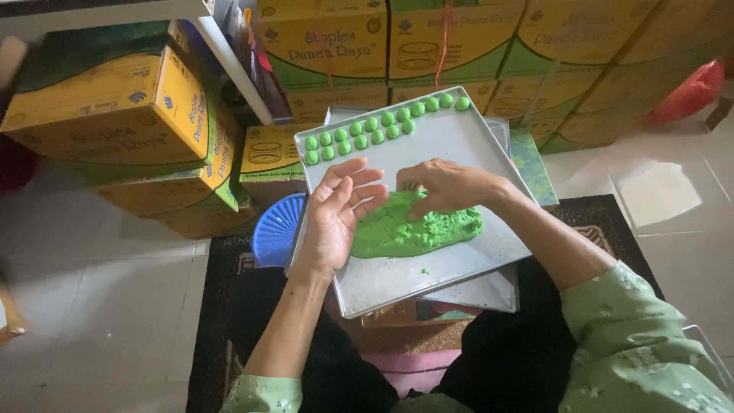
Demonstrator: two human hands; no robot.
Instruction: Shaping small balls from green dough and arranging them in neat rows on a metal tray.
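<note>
Two bare hands are working a green dough lump on a metal tray: the right hand is pinching at its top, the left hand lying open, fingers spread, beside it. Rows of small green balls are sitting beyond the fingertips. Judging from this, a portion is being pulled off, and rolling it would call for both palms.

we see a lumpy, flattened mound of bright green dough lying on the near half of a shallow rectangular metal baking tray, its surface rough and torn along the top edge. a small green crumb lies just in front of it. along the tray's far edge, small round green dough balls sit in two neat slanting rows, close together.
</note>
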